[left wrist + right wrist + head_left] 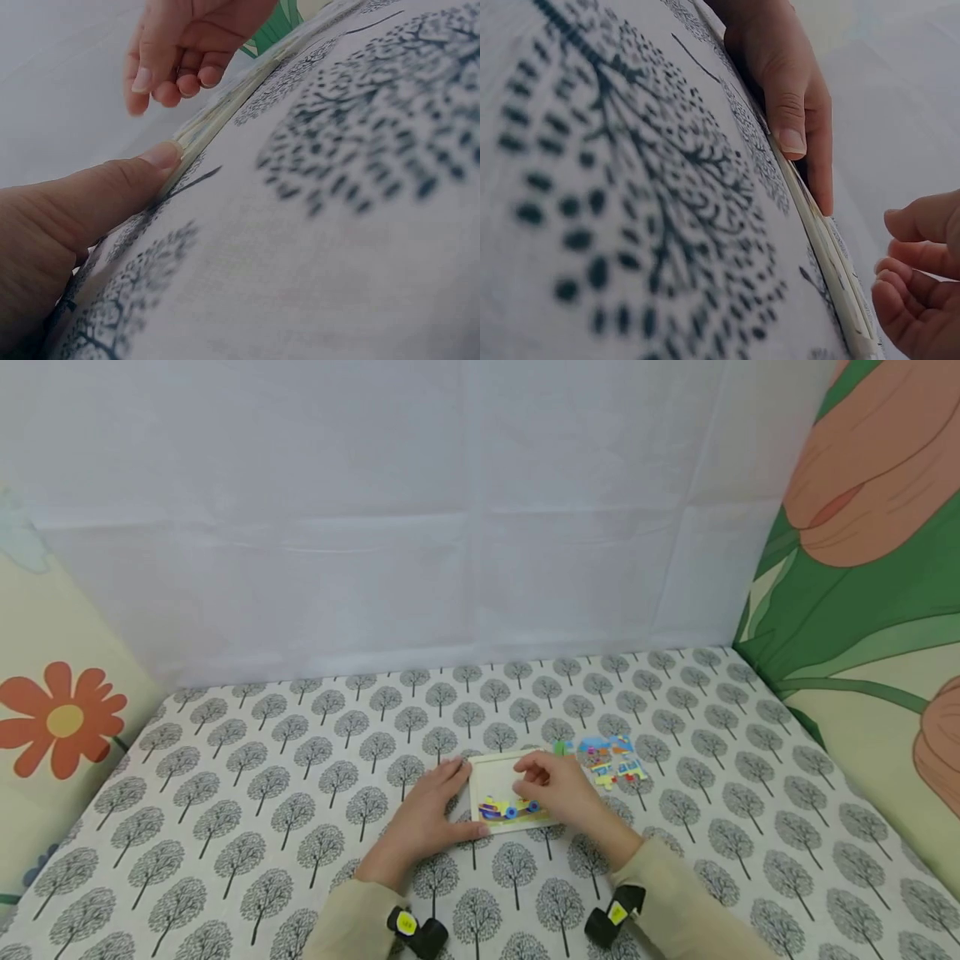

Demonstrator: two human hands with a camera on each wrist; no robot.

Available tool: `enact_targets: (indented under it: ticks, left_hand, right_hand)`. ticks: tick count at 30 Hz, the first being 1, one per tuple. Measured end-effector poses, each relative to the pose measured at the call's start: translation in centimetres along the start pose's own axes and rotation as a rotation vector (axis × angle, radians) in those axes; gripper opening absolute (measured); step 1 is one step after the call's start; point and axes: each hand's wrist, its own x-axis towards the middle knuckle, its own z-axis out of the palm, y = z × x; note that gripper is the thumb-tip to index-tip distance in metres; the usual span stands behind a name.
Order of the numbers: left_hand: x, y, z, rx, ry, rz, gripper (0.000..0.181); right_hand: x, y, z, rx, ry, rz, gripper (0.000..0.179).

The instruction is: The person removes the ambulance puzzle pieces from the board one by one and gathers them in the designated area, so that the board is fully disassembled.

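Observation:
A pale puzzle tray [504, 762] lies on the tree-print cloth, with a strip of picture pieces [510, 810] in yellow, purple and blue along its near side. At the tray's left side, my left hand [426, 810] steadies it with fairly straight fingers. Its thumb [161, 156] presses the near left corner in the left wrist view. My right hand [558, 785] hovers over the tray's right part, fingers loosely bent. Between its thumb and fingertips [889, 270] a gap shows in the right wrist view, with nothing in it. Part of the tray is hidden under this hand.
Several loose colourful puzzle pieces [618, 760] lie close together on the cloth [315, 827], right of the tray. A white curtain [375, 577] hangs behind the table. Flower-print panels [862, 610] stand at both sides.

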Motion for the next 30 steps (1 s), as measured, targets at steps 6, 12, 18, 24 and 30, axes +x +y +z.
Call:
enact_targets:
  ticks: [6, 12, 18, 24, 30]
  left_hand:
    - [0.0, 0.0, 0.0, -0.002, 0.005, 0.000, 0.095]
    - [0.0, -0.1, 0.0, -0.002, 0.009, 0.009, 0.095]
    - [0.0, -0.1, 0.0, -0.012, 0.007, 0.015, 0.094]
    - [0.0, -0.1, 0.0, -0.007, 0.004, 0.016, 0.094]
    - [0.0, -0.1, 0.0, -0.007, -0.001, 0.021, 0.094]
  right_hand:
    - [0.3, -0.2, 0.7, -0.083, -0.095, -0.083, 0.019]
    - [0.6, -0.7, 1.4, -0.141, -0.187, -0.125, 0.026]
    - [1.0, -1.2, 1.9, -0.187, -0.269, -0.091, 0.034]
    - [1.3, -1.6, 2.0, -0.237, -0.293, -0.064, 0.032]
    - [1.8, -2.4, 2.1, -0.300, -0.311, -0.006, 0.023]
